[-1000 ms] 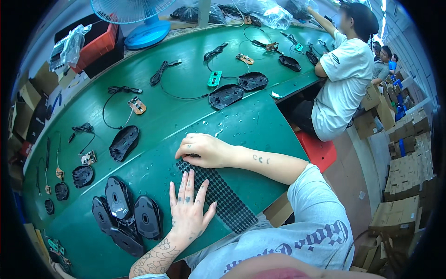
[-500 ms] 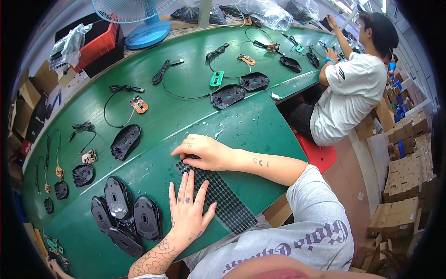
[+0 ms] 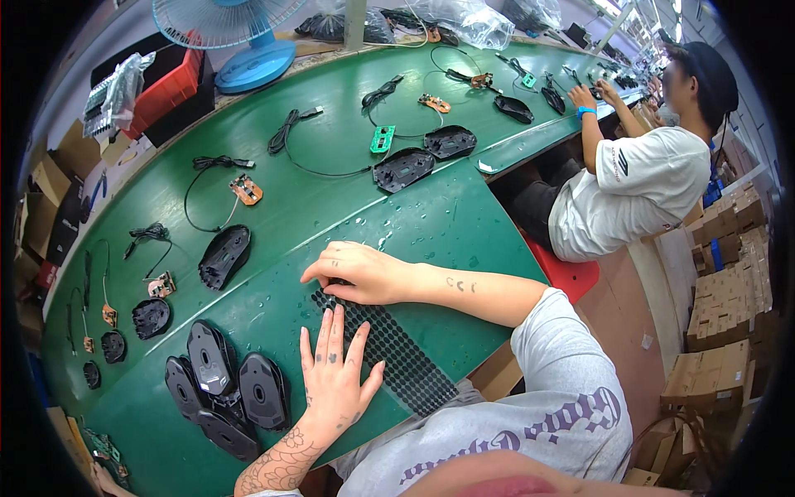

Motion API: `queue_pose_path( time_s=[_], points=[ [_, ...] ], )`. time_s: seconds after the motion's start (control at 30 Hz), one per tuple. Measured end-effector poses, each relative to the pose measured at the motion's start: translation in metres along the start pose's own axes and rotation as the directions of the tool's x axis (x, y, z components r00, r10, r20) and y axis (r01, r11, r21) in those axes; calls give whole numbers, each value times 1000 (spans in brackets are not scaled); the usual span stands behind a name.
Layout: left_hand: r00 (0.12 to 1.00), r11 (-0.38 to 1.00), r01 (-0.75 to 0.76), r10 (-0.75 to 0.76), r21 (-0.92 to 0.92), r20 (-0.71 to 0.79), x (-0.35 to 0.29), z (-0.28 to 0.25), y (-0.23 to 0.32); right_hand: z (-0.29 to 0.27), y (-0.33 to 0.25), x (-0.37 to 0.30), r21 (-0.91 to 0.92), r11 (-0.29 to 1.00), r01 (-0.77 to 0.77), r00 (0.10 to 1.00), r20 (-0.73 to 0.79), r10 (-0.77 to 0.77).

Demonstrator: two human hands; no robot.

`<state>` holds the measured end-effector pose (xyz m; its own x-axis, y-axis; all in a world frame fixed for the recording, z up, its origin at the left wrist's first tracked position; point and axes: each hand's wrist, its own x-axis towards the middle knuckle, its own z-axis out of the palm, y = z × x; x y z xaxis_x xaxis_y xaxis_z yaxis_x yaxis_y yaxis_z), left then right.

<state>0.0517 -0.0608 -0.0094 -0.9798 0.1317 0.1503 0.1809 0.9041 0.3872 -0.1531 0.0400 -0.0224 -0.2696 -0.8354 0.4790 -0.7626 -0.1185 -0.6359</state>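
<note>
A strip of small round black pads (image 3: 397, 352) on a clear backing lies slantwise on the green work surface before me. My left hand (image 3: 335, 373) rests flat with its fingers apart, the fingertips touching the strip near its far end. At that same end is my right hand (image 3: 356, 272), fingers curled and thumb drawn in close to them over the strip's edge. Whatever sits between those fingertips is hidden. Left of my left hand, several black computer mouse shells (image 3: 263, 391) are piled, overlapping one another.
Behind runs a green conveyor belt (image 3: 277, 186) carrying open mouse shells (image 3: 224, 257), coiled cables (image 3: 286, 132) and circuit boards (image 3: 246, 189). A blue fan (image 3: 257, 66) and red bin (image 3: 170, 91) stand beyond it. At right sits a co-worker (image 3: 638, 182), with cardboard boxes (image 3: 704, 381) behind.
The co-worker's raised arm has come down to the belt, and that person's body has shifted right. My two hands hold nearly the same place on the strip.
</note>
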Motion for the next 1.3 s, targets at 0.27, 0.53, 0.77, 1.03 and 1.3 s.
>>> queue_pose_path(
  time_s=[0.27, 0.53, 0.77, 1.03, 1.3],
  points=[
    [994, 994, 111, -111, -25, -9, -4, -3, -5, 0, -9, 4, -197, 975, 100, 994, 66, -88],
    [992, 996, -29, 18, -86, -126, -6, 6, -5, -3, -25, 3, -257, 958, 130, 991, 58, -119],
    [951, 979, -183, 155, -85, -266, -1, 2, -9, 0, -21, 2, 128, 964, -234, 970, -34, 240],
    [864, -107, -487, 90, -867, -496, 30, -85, 77, 3, -14, 1, 333, 860, -387, 919, 59, 390],
    [869, -818, -39, 255, -573, -423, 72, -109, 139, 6, -7, 3, 277, 950, -145, 986, -39, 162]
  ],
)
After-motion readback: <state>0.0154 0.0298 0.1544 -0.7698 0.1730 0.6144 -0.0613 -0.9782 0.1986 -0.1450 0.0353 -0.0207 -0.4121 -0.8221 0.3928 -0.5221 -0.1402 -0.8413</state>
